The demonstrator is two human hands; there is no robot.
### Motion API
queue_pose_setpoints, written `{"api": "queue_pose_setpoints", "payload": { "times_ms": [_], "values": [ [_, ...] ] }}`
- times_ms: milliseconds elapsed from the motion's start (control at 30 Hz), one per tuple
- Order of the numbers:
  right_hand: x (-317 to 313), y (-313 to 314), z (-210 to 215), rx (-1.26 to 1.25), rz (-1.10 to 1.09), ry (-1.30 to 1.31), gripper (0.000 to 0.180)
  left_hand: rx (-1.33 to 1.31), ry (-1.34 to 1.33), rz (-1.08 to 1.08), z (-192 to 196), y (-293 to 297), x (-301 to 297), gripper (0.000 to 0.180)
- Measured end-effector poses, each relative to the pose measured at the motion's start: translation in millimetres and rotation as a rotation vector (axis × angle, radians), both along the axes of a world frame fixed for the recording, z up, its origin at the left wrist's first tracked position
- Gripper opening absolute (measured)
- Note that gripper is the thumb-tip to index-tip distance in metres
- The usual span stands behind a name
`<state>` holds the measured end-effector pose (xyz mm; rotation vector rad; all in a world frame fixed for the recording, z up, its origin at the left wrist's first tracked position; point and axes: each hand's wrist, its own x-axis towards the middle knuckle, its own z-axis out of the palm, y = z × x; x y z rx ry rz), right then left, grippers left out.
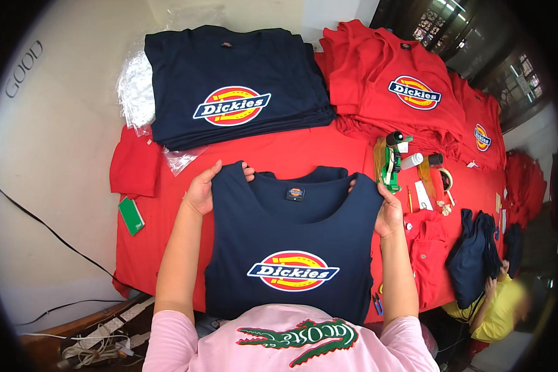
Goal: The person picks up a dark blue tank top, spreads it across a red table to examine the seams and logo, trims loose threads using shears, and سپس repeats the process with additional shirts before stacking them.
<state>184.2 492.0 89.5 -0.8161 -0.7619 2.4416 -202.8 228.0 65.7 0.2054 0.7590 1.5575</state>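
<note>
Spread out in front of me is a navy sleeveless shirt [285, 226] with a round red, yellow and white print on its chest and a small label inside the neck. My left hand [201, 189] grips it at the left shoulder, thumb in front and fingertips behind the cloth. At the right shoulder my right hand [387, 212] pinches the edge the same way. The shirt's lower part hangs down toward my body and is partly hidden there. Beyond it lies a thick stack of matching navy shirts [186, 77].
Piles of red shirts [378, 68] stand at the back right. A green tape dispenser [390, 162], bottles and a tape roll [447, 180] are on the red-covered table [186, 229]. A green booklet [131, 216] lies left, near plastic bags [136, 87]. A person in yellow [502, 310] handles navy cloth at right.
</note>
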Motion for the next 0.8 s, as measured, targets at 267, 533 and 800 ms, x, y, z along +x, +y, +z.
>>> {"api": "queue_pose_setpoints", "payload": {
  "times_ms": [267,533,800],
  "values": [
    [-8,32,-21,-0.029,0.100,-0.053,0.051,0.019,-0.029,-0.137,-3,16,-11,0.072],
    [-10,53,-71,-0.059,0.063,-0.197,0.056,-0.141,0.001,-0.083,-28,24,-6,0.069],
    [-17,38,-63,-0.270,0.352,-0.121,0.059,-0.072,-0.087,-0.135,-50,16,1,0.078]
  ]
}}
